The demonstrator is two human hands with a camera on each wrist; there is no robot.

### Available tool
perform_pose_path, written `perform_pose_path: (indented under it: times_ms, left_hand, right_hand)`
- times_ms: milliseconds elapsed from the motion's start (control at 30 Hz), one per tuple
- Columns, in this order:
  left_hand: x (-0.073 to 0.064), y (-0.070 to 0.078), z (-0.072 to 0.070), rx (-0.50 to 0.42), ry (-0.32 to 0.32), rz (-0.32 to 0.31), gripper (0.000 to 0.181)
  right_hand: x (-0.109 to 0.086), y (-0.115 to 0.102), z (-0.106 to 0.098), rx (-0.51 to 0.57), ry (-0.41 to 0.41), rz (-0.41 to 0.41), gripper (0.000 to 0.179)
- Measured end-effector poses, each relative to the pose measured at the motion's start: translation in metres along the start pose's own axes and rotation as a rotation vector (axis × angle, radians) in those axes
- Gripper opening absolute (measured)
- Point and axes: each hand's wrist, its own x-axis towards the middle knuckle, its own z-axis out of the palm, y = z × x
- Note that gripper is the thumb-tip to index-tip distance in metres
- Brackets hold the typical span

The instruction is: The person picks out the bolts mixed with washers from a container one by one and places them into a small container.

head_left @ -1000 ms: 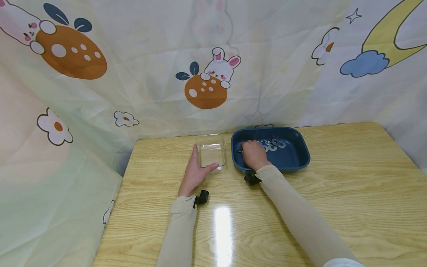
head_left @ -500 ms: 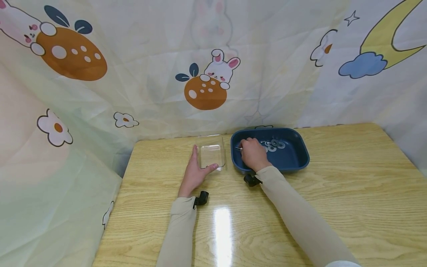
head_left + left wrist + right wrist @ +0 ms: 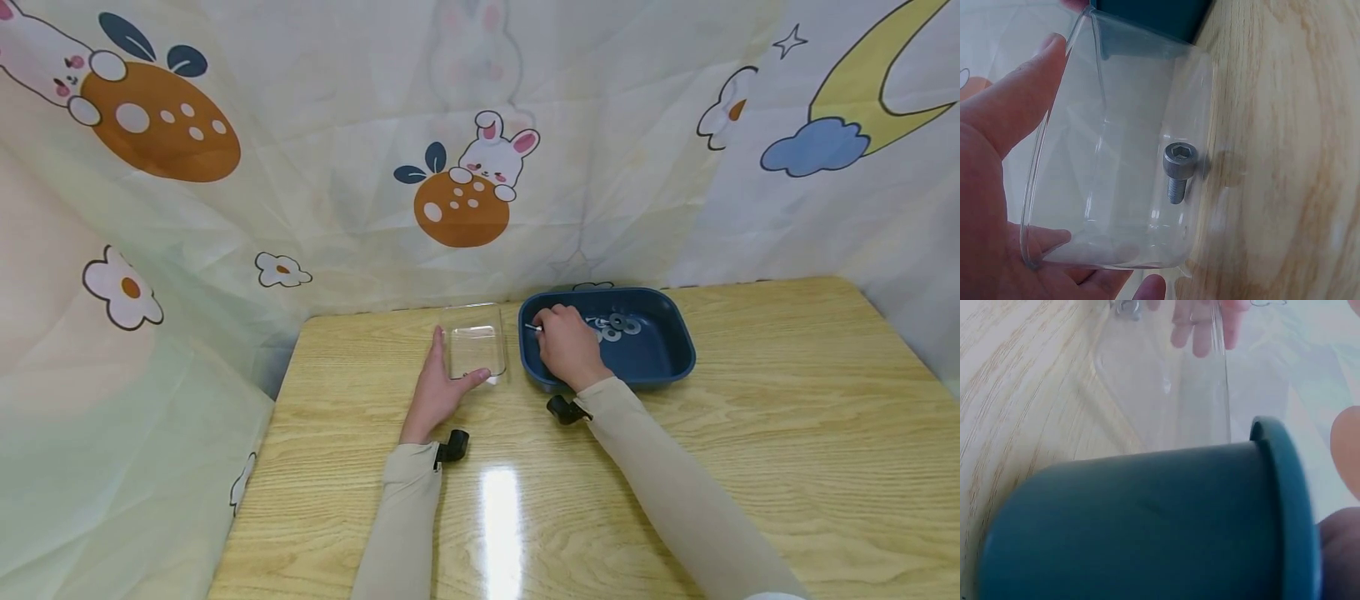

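Note:
The left hand (image 3: 437,390) holds a clear plastic box (image 3: 476,337), its thumb across the near side and fingers along the left side. Inside that box, the left wrist view shows one socket-head bolt (image 3: 1179,172). The right hand (image 3: 572,346) reaches into the left part of a dark blue tray (image 3: 651,354). A small silver bolt (image 3: 533,327) pokes out of its pinching fingertips; only one end shows. Flat metal washers (image 3: 615,325) and other small metal pieces lie in the tray beside that hand. In the right wrist view, the tray wall (image 3: 1141,519) hides most of the hand.
The box and tray stand side by side near the back edge of a wooden table (image 3: 787,400). Behind them hangs a printed cloth (image 3: 337,167), which also runs down the left side. Each wrist wears a small black camera (image 3: 453,446).
The right hand has risen slightly and shifted a little toward the back left in the tray, bringing the bolt in its fingertips along. The left hand and the box stay in place.

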Motion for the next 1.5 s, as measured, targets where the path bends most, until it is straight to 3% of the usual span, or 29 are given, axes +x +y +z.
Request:
perform_pose_path:
  times_ms: [933, 1200, 1500]
  left_hand:
    - [0.000, -0.001, -0.001, -0.012, -0.003, 0.015, 0.119]
    - [0.001, -0.002, -0.001, -0.007, -0.003, 0.014, 0.118]
    - [0.000, 0.000, -0.001, 0.003, -0.004, 0.008, 0.119]
  right_hand:
    - [-0.011, -0.017, -0.003, 0.061, 0.157, -0.092, 0.015]
    - [-0.011, -0.021, 0.001, 0.084, 0.176, -0.123, 0.014]
    - [-0.011, -0.027, 0.002, 0.078, 0.150, -0.099, 0.014]
